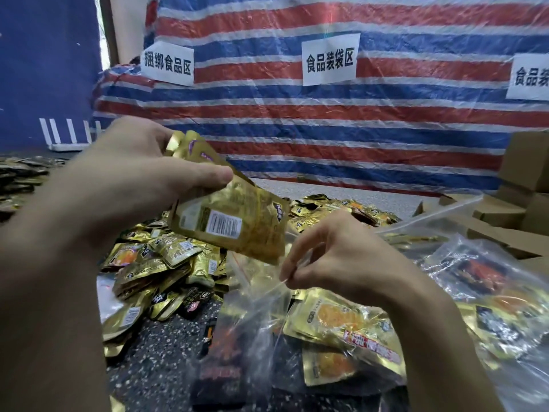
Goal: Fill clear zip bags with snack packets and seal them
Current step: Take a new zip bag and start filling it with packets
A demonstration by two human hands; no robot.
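My left hand grips a small stack of gold snack packets, barcode side up, tilted down toward the mouth of a clear zip bag. My right hand pinches the upper rim of that bag and holds its mouth apart just under the packets. Inside the bag lie several packets, gold ones with orange pictures and dark ones. A heap of loose gold packets lies on the dark speckled floor at the left.
Filled clear bags lie at the right. Cardboard boxes stand at the far right. A red, white and blue striped tarp with white paper signs hangs behind. More packets lie farther back, and dark packets at the far left.
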